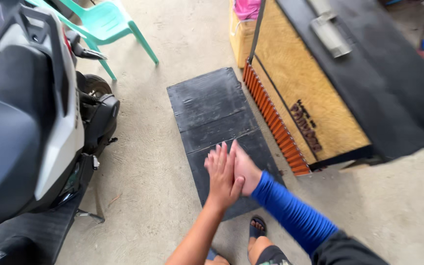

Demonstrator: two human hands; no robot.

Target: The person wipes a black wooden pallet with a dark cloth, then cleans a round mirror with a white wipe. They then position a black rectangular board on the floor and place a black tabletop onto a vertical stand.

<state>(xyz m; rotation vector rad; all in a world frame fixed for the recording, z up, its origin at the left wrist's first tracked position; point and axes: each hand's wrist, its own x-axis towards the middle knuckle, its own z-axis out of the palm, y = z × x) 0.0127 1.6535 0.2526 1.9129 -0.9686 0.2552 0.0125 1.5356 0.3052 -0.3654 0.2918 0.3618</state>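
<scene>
Black rubber mat (212, 110), one only, flat on the concrete floor (158, 167), with its near end hidden behind two hands pressed palm to palm above it. Left hand (223, 175) bare-armed, fingers straight and together, grasping nothing. Right hand (245, 169) in a blue ribbed sleeve (293, 212), flat against the left, mostly covered by it so only the back and thumb side show; released too, empty. Whether the hands touch the mat, impossible to tell from above. Below the mat's near edge, one sandalled foot (257, 226) plain to see, a second barely peeking at the bottom border. Left of the mat, one scooter (30, 118), its front and most of its seat cut off by the frame, one small wheel (95, 86) half hidden behind the body panels. Beyond the mat's far left corner, one turquoise plastic chair (106, 22), top cut off. Touching or just beside the mat's right edge, one woven-fronted cart (310, 93) with an orange corrugated strip along its base and a dark top; dark lettering on the weave too blurred to make out. Past the cart's far corner, a cardboard box (241, 34) with something pink inside, partly cut off.
</scene>
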